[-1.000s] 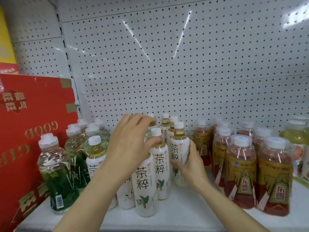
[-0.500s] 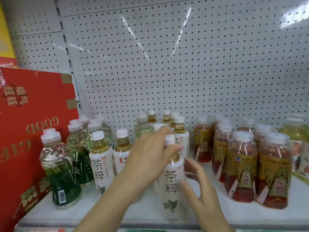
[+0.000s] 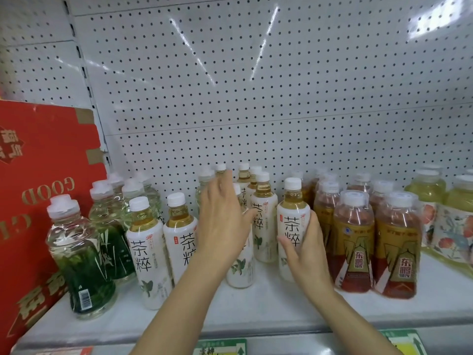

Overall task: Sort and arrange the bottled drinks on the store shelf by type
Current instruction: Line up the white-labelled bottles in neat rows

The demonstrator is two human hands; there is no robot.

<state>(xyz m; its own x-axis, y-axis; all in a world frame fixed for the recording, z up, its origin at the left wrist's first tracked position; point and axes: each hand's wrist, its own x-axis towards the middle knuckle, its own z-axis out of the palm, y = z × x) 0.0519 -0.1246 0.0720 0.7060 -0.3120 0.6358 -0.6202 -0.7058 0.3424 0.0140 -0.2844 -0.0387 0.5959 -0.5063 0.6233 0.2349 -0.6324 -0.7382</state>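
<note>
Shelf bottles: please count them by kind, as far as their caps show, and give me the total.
White tea bottles: 8
Clear green bottles: 6
Red and gold bottles: 7
Pale yellow bottles: 2 plainly seen; more may stand behind them or out of frame
Total: at least 23

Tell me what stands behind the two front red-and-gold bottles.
Behind the front red-and-gold bottles stand more of the same kind, caps and shoulders showing. Their labels and lower bodies are covered, so the count stays unclear.
</note>
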